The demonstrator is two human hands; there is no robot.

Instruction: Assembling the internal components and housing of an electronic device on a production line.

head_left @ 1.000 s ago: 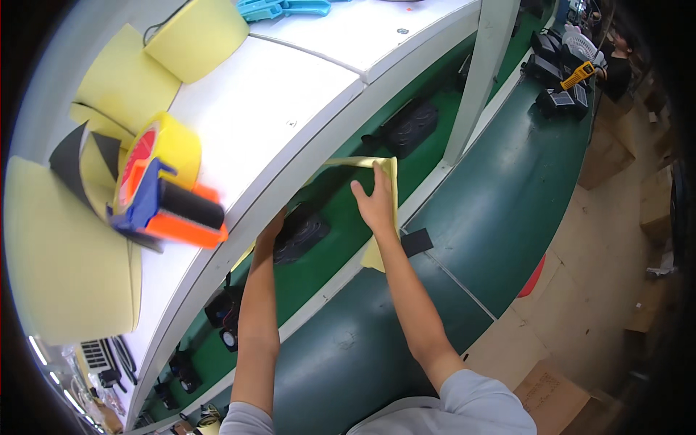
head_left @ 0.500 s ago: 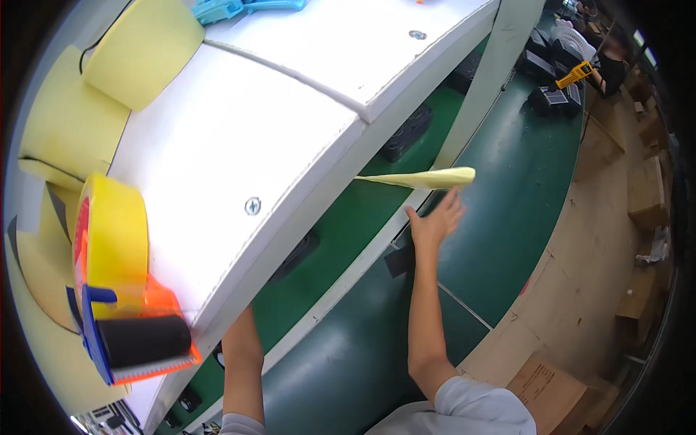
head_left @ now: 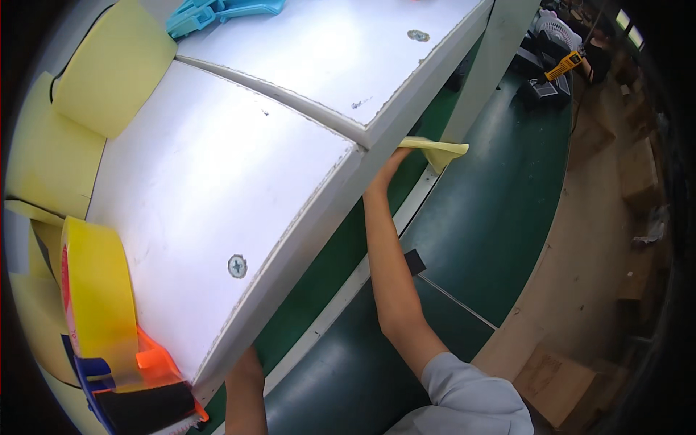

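My right hand [head_left: 392, 161] reaches under the front edge of a white shelf [head_left: 217, 159] and meets a pale yellow sheet [head_left: 444, 149], which looks like folded paper. The sheet sticks out past the shelf edge with a bent-down corner. My fingers are hidden by the shelf, so whether they grip the sheet does not show. Of my left arm only the forearm [head_left: 246, 395] shows; its hand is behind the shelf. Below my right forearm, a small black piece [head_left: 415, 262] lies on the green table [head_left: 478, 217].
On the shelf are a tape dispenser [head_left: 148, 409] with a yellow tape roll [head_left: 101, 290], yellow sheets [head_left: 119, 69] along the left and a light-blue plastic tool [head_left: 225, 11]. A white post [head_left: 486, 76] rises behind. Cardboard boxes [head_left: 554, 384] stand on the floor; a person works far right.
My right hand has moved up and left, from beside the yellow sheet to under the shelf edge. The sheet has shifted and its corner now hangs down. The view has moved slightly.
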